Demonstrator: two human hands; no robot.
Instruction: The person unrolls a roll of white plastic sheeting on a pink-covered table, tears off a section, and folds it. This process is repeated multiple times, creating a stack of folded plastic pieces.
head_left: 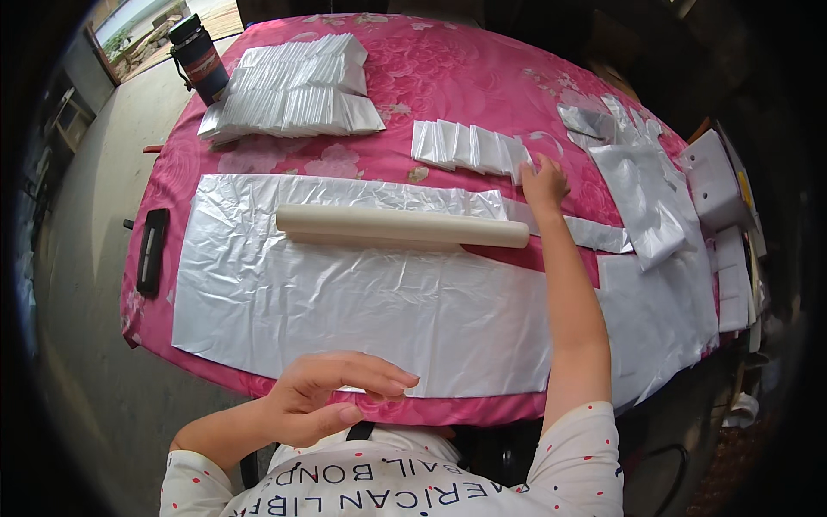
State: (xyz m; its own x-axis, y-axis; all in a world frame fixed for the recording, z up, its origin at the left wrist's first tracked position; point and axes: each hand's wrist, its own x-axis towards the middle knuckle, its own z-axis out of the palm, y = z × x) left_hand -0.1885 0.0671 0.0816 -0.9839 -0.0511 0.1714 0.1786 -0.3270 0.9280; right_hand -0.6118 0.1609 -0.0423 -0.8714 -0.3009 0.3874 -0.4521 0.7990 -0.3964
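On pink floral tablecloth (pixel 482 77), packets (pixel 454 145)

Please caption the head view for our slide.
Right hand at a row of folded packets, left hand open and empty.

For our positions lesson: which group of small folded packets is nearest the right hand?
The short row: its right end lies by the right hand, while the larger, multi-row stack sits farther left, beside the flask.

Pretty full table (pixel 482 86) tbh: pink flowery cloth (pixel 448 53) over it, then a big pile of folded plastic (pixel 293 95), a shorter row (pixel 469 148), one wide plastic sheet (pixel 362 310), looser plastic (pixel 636 194) on the right, black case (pixel 152 252) by the left edge.
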